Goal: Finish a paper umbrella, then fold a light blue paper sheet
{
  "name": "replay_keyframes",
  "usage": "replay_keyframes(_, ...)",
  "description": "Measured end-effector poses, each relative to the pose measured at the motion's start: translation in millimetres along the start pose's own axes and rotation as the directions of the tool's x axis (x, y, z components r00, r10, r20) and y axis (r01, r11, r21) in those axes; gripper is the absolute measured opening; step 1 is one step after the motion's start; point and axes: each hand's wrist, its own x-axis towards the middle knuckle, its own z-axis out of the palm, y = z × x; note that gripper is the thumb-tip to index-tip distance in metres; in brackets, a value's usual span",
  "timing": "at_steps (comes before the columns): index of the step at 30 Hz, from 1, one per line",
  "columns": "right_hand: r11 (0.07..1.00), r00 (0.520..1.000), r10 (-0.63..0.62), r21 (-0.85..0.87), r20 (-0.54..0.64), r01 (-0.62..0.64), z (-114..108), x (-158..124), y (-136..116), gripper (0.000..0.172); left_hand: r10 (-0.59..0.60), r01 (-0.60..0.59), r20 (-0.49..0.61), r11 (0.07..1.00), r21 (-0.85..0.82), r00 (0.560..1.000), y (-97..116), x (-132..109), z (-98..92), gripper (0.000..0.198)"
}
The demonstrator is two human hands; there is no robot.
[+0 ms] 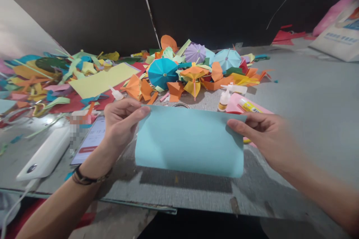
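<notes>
A light blue sheet of paper (190, 140) hangs between my two hands above the grey table, its lower part curving round. My left hand (120, 123) pinches the upper left corner between thumb and fingers. At the upper right corner, my right hand (260, 132) grips the sheet the same way. Just beyond the paper stands a small glue bottle (224, 100), and a yellow glue stick (249, 105) lies on pink paper behind my right hand. A phone (91, 142) with a lit screen lies beside my left wrist.
Paper scraps and folded paper umbrellas, one of them blue (163, 74), are heaped along the dark wall. A white power bank (46, 153) with a cable lies at the left, near scissors (17, 115). A printed bag (340, 33) stands at the far right. The table's front edge (140, 205) runs below.
</notes>
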Motion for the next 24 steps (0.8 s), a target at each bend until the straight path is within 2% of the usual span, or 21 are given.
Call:
replay_keyframes(10, 1.000, 1.000, 0.010, -0.002, -0.005, -0.010, 0, -1, 0, 0.042, -0.006, 0.006, 0.007, 1.000, -0.006, 1.000, -1, 0, -1.1, 0.025)
replay_keyframes(15, 0.999, 0.999, 0.027, 0.022, 0.036, -0.028, 0, 1, 0, 0.039, 0.014, -0.015, 0.035, 0.999, 0.037, 0.999, -6, 2, -7.3, 0.020)
replay_keyframes(19, 0.998, 0.994, 0.063, 0.019, 0.092, -0.065, 2, 4, 1, 0.039, -0.141, 0.110, 0.187, 0.979, 0.171, 0.972, -4, -6, -18.1, 0.020)
replay_keyframes(22, 0.994, 0.974, 0.108, 0.005, 0.197, -0.111, 7, 6, 6, 0.045, -0.291, 0.226, 0.226, 0.934, 0.275, 0.930, -2, -20, -29.4, 0.027)
replay_keyframes(24, 0.991, 0.953, 0.135, -0.024, 0.269, -0.134, 13, 6, 11, 0.048, -0.385, 0.293, 0.261, 0.898, 0.328, 0.886, -2, -29, -37.3, 0.028)
